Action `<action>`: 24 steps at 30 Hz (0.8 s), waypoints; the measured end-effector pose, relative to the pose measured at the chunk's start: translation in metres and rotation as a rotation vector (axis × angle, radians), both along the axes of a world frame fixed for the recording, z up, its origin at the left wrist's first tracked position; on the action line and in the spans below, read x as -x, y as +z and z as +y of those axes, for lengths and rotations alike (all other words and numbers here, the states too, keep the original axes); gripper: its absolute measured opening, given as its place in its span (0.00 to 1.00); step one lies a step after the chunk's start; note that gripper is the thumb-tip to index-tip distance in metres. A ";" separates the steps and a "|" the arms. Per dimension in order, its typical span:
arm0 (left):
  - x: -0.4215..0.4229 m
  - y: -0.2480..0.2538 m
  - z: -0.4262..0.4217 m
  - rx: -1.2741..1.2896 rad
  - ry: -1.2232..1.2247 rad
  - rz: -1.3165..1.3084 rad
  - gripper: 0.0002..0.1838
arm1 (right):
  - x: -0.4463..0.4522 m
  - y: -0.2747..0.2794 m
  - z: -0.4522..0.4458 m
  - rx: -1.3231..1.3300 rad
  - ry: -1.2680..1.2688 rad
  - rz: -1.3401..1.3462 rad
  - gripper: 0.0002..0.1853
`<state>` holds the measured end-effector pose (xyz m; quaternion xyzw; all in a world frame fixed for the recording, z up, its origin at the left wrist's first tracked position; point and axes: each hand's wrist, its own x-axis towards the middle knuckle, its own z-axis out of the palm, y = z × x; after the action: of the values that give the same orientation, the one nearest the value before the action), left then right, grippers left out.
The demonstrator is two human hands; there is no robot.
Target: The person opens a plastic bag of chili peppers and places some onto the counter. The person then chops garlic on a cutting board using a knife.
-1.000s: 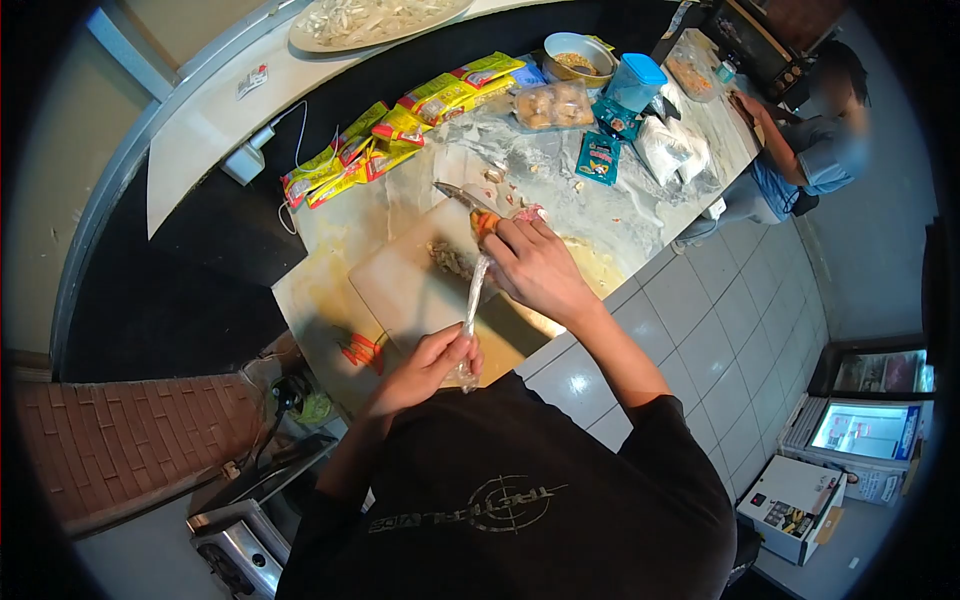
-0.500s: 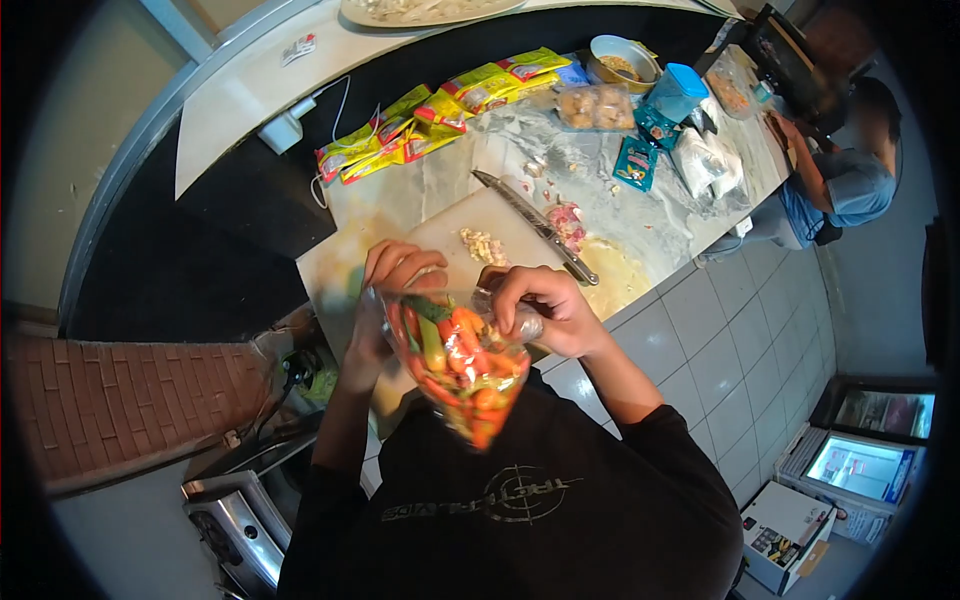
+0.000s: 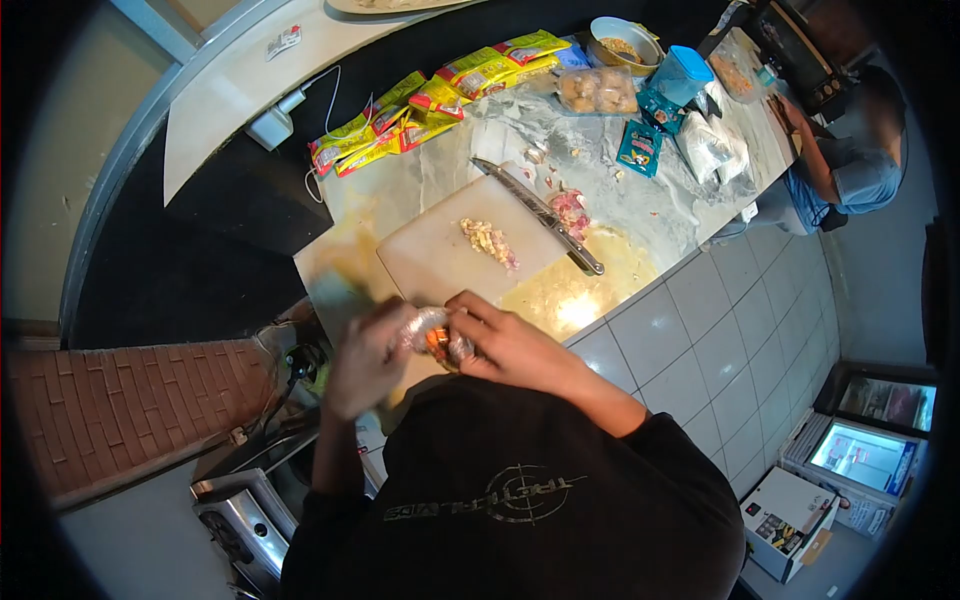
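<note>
Close to my chest, a clear plastic bag with orange and red chilies in it is between my two hands. My right hand pinches the bag from the right. My left hand, blurred by motion, has its fingers closed at the bag's left side. Just beyond them lies a white cutting board with chopped pale garlic on it. A knife rests diagonally across the board's right part. Beside the knife sits a small pile of reddish-purple peelings or slices.
Yellow packets line the counter's back edge. Farther right stand a bowl, a clear pack of round items, a blue container, a teal sachet and a white bag. Another person sits at the far right.
The chili bag first hung low by its twisted end, then was raised and spread; now it is bunched between my hands, mostly covered. The knife, earlier partly hidden behind my right hand, shows fully.
</note>
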<state>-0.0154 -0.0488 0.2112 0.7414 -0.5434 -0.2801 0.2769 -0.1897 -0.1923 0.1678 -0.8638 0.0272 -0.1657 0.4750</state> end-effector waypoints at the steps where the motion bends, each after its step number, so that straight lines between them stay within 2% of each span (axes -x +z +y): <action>1: 0.010 -0.013 0.006 0.127 0.000 -0.098 0.14 | 0.001 -0.004 0.007 -0.005 -0.006 -0.002 0.13; 3: 0.025 -0.036 0.007 0.217 0.083 0.323 0.10 | 0.001 -0.011 0.016 -0.015 -0.069 -0.020 0.13; 4: 0.029 -0.045 0.011 0.211 0.088 0.323 0.10 | 0.003 -0.018 0.016 -0.038 -0.088 -0.054 0.13; 6: 0.037 -0.056 0.014 0.292 0.233 0.552 0.08 | 0.004 -0.023 0.017 -0.023 -0.160 -0.062 0.13; 8: 0.043 -0.054 0.010 0.257 0.173 0.471 0.08 | 0.005 -0.027 0.015 0.010 -0.269 -0.073 0.13; 9: 0.046 -0.052 0.008 0.224 0.109 0.384 0.08 | 0.005 -0.027 0.014 0.011 -0.265 -0.072 0.13; 11: 0.049 -0.054 0.005 0.218 0.117 0.376 0.09 | 0.004 -0.025 0.009 0.065 -0.274 -0.063 0.13; 14: 0.030 -0.080 0.005 0.137 0.100 0.698 0.14 | 0.005 -0.018 -0.002 0.062 -0.197 -0.008 0.13; 18: 0.038 -0.081 -0.007 0.190 0.122 0.783 0.16 | 0.012 -0.024 -0.006 0.136 -0.131 0.150 0.12; 22: 0.046 -0.075 -0.021 0.210 0.098 0.820 0.18 | 0.022 -0.032 -0.014 0.217 -0.166 0.015 0.13; 24: 0.050 -0.075 -0.029 0.214 0.074 0.805 0.18 | 0.027 -0.031 -0.014 0.072 -0.218 -0.004 0.12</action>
<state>-0.0656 -0.0774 0.1357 0.5587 -0.3910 -0.4795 0.5524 -0.2172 -0.2061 0.1366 -0.8718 0.1138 -0.2190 0.4231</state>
